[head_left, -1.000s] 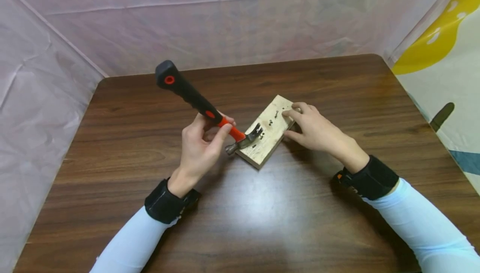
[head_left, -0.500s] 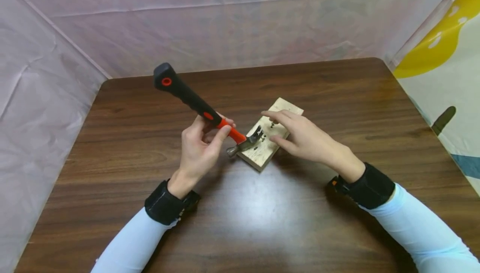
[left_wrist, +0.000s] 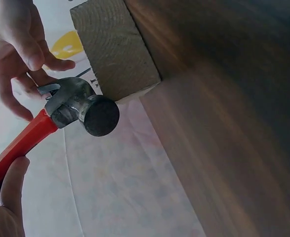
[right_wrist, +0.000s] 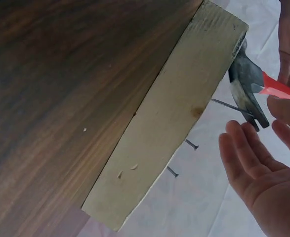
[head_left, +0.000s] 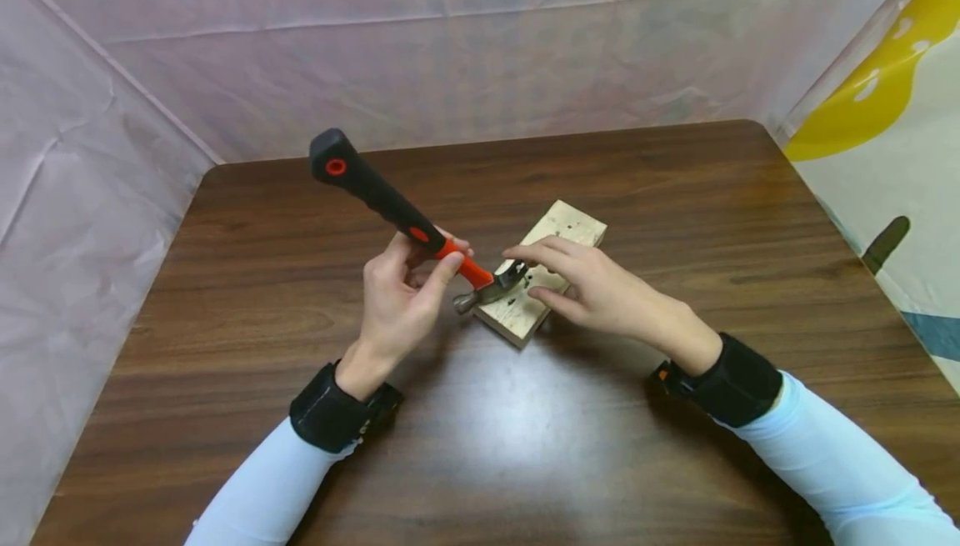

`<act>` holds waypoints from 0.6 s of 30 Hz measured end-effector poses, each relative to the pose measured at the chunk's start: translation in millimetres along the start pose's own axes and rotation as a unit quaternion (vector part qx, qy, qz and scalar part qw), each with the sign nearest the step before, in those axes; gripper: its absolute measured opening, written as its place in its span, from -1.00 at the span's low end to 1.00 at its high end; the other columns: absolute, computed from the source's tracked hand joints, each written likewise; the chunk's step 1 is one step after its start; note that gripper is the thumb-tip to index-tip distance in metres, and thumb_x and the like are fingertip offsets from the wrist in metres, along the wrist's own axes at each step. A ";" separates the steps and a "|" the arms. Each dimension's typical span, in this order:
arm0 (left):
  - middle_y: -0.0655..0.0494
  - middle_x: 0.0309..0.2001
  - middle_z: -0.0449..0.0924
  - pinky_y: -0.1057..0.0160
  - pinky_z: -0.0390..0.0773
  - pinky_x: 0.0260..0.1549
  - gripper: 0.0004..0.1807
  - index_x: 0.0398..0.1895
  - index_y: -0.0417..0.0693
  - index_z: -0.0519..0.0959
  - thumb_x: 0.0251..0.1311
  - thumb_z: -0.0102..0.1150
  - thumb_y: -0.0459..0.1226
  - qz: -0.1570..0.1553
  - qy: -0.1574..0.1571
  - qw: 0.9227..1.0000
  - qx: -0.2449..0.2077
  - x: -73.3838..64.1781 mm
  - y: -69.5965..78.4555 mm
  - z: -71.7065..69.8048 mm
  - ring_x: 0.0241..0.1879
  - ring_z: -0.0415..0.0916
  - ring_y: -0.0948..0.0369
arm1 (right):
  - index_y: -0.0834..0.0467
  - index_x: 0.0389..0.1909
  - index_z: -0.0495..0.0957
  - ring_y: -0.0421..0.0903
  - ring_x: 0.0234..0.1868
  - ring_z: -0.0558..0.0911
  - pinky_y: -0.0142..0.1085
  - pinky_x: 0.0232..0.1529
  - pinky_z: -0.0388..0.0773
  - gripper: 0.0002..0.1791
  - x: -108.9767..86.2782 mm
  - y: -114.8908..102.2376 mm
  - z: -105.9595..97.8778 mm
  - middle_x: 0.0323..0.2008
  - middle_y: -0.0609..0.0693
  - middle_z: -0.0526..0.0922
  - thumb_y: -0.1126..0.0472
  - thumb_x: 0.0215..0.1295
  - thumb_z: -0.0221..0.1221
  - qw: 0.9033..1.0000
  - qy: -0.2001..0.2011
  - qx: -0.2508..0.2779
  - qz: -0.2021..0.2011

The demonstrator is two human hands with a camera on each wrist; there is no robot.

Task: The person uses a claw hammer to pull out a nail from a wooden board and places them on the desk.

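Observation:
My left hand (head_left: pixel 396 294) pinches the red neck of a black-and-red claw hammer (head_left: pixel 384 200) between thumb and fingers. The hammer's grip slants up to the far left. Its steel head (left_wrist: pixel 68 101) sits over the near end of a pale wooden board (head_left: pixel 567 227). In the right wrist view, a long nail (right_wrist: pixel 225 104) stands out of the board, its head right at the claw (right_wrist: pixel 253 106). Two shorter nails (right_wrist: pixel 172 172) protrude further along. My right hand (head_left: pixel 596 288) hovers over the board with loosely bent fingers, its fingertips close to the claw and holding nothing.
The board lies at an angle on a dark wood-grain table (head_left: pixel 247 346). Pale fabric (head_left: pixel 465 71) hangs behind and to the left. A yellow-patterned sheet (head_left: pixel 855 104) is beyond the right edge. A small wood chip (right_wrist: pixel 85 129) is on the tabletop.
My right hand has left the board's far right edge and moved toward me and leftward, to the hammer's claw. My left hand and the hammer have stayed nearly still.

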State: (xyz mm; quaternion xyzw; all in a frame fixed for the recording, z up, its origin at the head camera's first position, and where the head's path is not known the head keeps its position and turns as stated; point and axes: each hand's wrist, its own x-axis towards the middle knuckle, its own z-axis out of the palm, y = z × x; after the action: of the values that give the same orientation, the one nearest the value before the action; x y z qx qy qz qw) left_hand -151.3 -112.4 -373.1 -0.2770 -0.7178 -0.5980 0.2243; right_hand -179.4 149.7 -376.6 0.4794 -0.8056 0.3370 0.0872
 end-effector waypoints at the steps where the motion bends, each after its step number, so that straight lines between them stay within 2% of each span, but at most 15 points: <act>1: -0.08 -0.13 0.73 0.19 0.75 -0.40 -0.74 -0.03 -0.36 0.54 0.24 0.33 -0.57 0.002 0.000 1.000 0.001 0.2 0.1 0.4 -0.17 0.74 0.06 | 0.23 0.32 0.49 0.01 -0.04 0.64 -0.17 -0.12 0.62 -0.42 -0.4 0.6 0.2 0.11 0.12 0.64 0.40 0.29 0.37 1.000 0.004 -0.001 -0.004; 9: -0.09 -0.12 0.73 0.22 0.75 -0.38 -0.74 -0.02 -0.37 0.53 0.25 0.31 -0.56 0.012 -0.004 1.000 -0.013 -0.4 2.6 4.7 -0.17 0.74 0.06 | 0.24 0.27 0.54 -0.04 -0.04 0.66 -0.18 -0.10 0.65 -0.49 -4.0 0.6 2.2 0.06 0.10 0.66 0.38 0.30 0.37 1.000 -0.005 -0.009 0.004; 18: -0.12 -0.14 0.73 0.25 0.75 -0.39 -0.74 -0.03 -0.38 0.53 0.24 0.31 -0.58 0.024 -0.003 0.999 -0.026 2.3 5.4 6.4 -0.19 0.74 0.02 | 0.25 0.08 0.62 -0.13 -0.04 0.68 -0.18 -0.04 0.68 -0.68 -3.3 -1.0 2.5 -0.04 0.02 0.71 0.38 0.32 0.36 1.000 -0.006 -0.005 0.011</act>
State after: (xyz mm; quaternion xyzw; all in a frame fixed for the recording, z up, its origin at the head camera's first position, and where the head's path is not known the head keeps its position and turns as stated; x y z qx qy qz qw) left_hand -149.3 -105.1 -368.8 -0.3017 -0.6959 -0.6100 0.2294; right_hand -176.4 150.2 -379.5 0.4725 -0.8130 0.3306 0.0810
